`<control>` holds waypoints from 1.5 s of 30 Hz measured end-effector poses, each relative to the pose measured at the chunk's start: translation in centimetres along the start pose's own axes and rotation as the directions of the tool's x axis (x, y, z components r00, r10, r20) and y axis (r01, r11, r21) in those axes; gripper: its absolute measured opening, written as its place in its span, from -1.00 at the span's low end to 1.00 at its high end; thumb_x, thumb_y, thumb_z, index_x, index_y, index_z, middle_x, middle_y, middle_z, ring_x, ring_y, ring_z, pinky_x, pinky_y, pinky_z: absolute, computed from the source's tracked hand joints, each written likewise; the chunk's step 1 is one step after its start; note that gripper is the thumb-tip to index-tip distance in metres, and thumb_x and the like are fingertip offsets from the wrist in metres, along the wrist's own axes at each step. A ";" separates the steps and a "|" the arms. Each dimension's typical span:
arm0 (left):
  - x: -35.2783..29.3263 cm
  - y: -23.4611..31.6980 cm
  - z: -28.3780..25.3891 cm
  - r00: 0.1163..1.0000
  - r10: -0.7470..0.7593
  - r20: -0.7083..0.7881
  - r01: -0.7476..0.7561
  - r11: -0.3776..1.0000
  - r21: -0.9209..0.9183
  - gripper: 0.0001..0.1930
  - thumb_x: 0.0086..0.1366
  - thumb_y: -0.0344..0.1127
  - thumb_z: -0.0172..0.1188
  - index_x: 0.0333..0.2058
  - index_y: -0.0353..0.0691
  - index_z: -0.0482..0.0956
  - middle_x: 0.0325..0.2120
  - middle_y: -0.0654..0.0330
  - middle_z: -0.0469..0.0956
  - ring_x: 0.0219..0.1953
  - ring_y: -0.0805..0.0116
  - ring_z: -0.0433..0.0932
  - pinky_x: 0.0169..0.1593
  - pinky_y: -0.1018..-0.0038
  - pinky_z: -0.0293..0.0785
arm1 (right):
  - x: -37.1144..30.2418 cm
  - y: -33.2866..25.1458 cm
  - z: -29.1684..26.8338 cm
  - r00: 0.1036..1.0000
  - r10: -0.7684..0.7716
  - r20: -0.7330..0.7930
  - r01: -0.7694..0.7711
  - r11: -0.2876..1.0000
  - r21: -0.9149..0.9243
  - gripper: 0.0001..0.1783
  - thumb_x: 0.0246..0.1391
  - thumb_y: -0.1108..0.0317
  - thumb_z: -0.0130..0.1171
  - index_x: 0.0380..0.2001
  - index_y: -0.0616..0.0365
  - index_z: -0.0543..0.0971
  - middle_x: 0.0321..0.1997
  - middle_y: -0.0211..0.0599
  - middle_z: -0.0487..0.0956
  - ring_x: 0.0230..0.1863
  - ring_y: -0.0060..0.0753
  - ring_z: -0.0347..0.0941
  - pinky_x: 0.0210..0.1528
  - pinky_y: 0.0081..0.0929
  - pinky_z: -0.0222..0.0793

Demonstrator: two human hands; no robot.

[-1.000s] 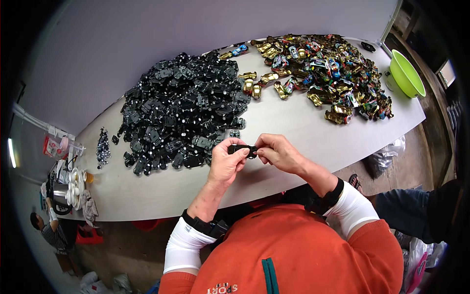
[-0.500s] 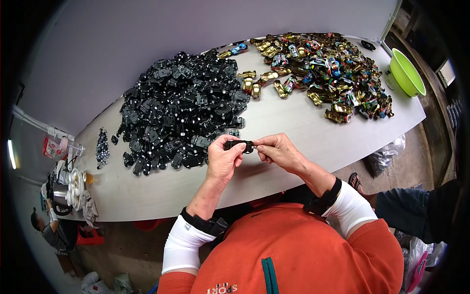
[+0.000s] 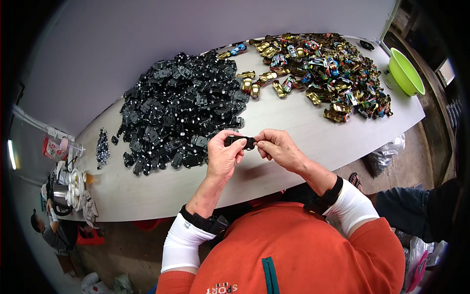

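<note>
A black toy car chassis (image 3: 241, 142) is held above the table in front of me. My left hand (image 3: 224, 156) is closed around its left end, the thumb lying across it. At the other end, my right hand (image 3: 278, 148) is closed in a pinch, with thumb and index finger touching or nearly touching the chassis. Whatever sits between those right fingertips is too small to make out. Just beyond my left hand rises a big heap of black toy car chassis (image 3: 181, 108). To the right lies a heap of gold and multicoloured toy car bodies (image 3: 325, 73).
A small pile of wheel-like parts (image 3: 102, 148) lies at the table's left. A green basin (image 3: 405, 72) stands at the right end. White cups (image 3: 76, 188) and a cloth (image 3: 89, 209) are at the left edge. One person (image 3: 51, 235) is at far left, another's leg (image 3: 404, 210) at right.
My right fingers have shifted slightly at the chassis's right end, the index finger lifting a little. The left hand keeps its hold on the chassis, almost in place.
</note>
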State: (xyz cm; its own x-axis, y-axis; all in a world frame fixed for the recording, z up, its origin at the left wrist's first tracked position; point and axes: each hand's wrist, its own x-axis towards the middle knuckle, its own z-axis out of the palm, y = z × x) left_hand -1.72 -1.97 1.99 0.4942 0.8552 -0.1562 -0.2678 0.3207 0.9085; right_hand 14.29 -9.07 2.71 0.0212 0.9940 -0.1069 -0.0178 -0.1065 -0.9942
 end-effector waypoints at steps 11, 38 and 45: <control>-0.3 0.1 0.4 0.999 0.037 -0.009 -0.037 0.999 0.026 -0.87 0.07 -0.55 0.18 -0.39 -0.33 0.42 -0.65 0.22 0.44 -0.72 0.58 0.37 -0.76 0.73 0.17 | 0.0 0.7 0.1 0.992 -0.129 -0.020 0.124 0.981 -0.151 -0.87 0.05 0.52 -0.06 -0.37 0.28 0.49 -0.70 -0.51 0.34 -0.63 -0.71 0.17 -0.57 -0.66 0.15; -0.6 -0.2 0.5 0.997 0.072 -0.010 -0.072 0.995 0.069 -0.88 0.06 -0.57 0.18 -0.40 -0.34 0.44 -0.64 0.22 0.44 -0.72 0.60 0.37 -0.75 0.74 0.18 | 0.1 1.3 0.6 0.984 -0.169 -0.058 0.149 0.955 -0.258 -0.83 0.03 0.53 -0.03 -0.37 0.25 0.57 -0.74 -0.57 0.34 -0.66 -0.76 0.16 -0.60 -0.67 0.15; -0.1 -1.5 -0.1 0.994 0.029 -0.107 -0.046 0.986 -0.161 -0.89 0.05 -0.55 0.20 -0.44 -0.28 0.46 -0.59 0.31 0.44 -0.66 0.66 0.30 -0.67 0.75 0.15 | 0.0 1.4 1.3 0.997 0.051 -0.058 -0.043 0.991 0.130 -0.80 0.09 0.48 -0.07 -0.33 0.20 0.58 -0.67 -0.56 0.39 -0.65 -0.77 0.20 -0.62 -0.74 0.18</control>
State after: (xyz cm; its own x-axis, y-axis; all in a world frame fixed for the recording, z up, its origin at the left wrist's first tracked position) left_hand -1.45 -2.48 0.62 0.3953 0.9026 -0.1707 -0.4197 0.3428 0.8404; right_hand 13.02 -9.21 1.38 0.0778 0.9844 -0.1578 -0.1481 -0.1451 -0.9783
